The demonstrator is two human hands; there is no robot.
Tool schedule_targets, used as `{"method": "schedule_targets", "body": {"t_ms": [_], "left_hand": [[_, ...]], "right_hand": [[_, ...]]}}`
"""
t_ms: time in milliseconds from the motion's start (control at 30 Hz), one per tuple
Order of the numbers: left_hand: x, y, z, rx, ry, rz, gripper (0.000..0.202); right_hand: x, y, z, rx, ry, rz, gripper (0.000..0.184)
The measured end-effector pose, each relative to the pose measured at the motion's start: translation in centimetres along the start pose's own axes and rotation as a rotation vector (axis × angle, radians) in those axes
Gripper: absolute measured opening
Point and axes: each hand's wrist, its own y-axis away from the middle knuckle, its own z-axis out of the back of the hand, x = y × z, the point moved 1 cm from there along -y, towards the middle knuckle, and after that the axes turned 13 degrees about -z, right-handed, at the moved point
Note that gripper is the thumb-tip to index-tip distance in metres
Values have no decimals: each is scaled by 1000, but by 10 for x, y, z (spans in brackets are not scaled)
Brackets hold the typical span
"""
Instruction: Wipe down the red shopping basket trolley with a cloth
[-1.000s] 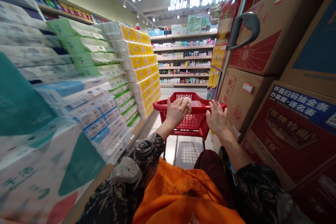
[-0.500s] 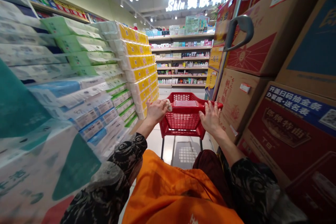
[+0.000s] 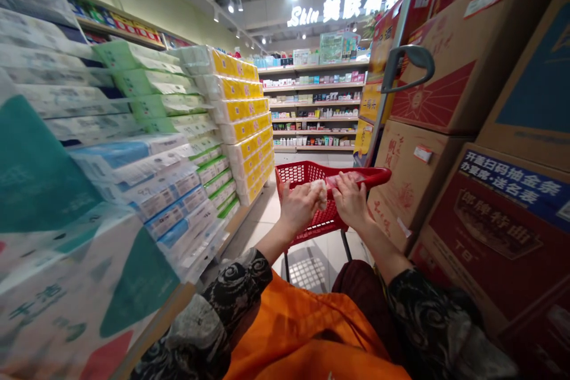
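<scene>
A red plastic shopping cart (image 3: 374, 178) stands in front of me, turned at an angle, its mesh basket facing the far shelves. My left hand (image 3: 299, 209) is closed on a crumpled whitish cloth (image 3: 319, 193) at the left part of the cart's handle. Close beside it, my right hand (image 3: 352, 200) lies over the middle of the handle, fingers curled on a pale label panel. The undersides of the fingers are hidden. Both forearms reach out from dark patterned sleeves, above an orange apron (image 3: 307, 332).
Stacked tissue packs (image 3: 243, 113) line the left side of the aisle. Tall cartons (image 3: 499, 219) crowd the right, with a grey handle (image 3: 412, 65) on a metal post sticking out. Shelves of small goods (image 3: 316, 86) stand ahead, and tiled floor (image 3: 260, 214) shows beside the cart.
The cart has swung round, its handle now slanting up to the right. My left hand has moved right with the cloth, nearer my right hand, which sits slightly lower.
</scene>
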Motion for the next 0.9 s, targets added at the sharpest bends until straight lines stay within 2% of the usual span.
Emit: {"method": "schedule_targets", "body": {"t_ms": [67, 200, 300, 467, 733, 833, 900], "left_hand": [[1, 2, 3, -9, 39, 23, 39], [7, 8, 4, -51, 125, 66, 37], [11, 13, -2, -76, 178, 70, 36], [10, 12, -16, -92, 271, 152, 36], [-20, -13, -29, -115, 232, -28, 34], [-18, -18, -40, -111, 224, -79, 37], [-10, -18, -50, -99, 217, -41, 36]], "right_hand": [[4, 4, 2, 1, -19, -7, 44], [-2, 7, 8, -9, -33, -20, 43], [-7, 13, 13, 2, -51, -36, 43], [-6, 27, 17, 36, -92, -8, 46], [-28, 13, 16, 59, -110, -23, 47], [-26, 17, 21, 45, -87, 28, 45], [-21, 24, 24, 43, -64, 79, 45]]}}
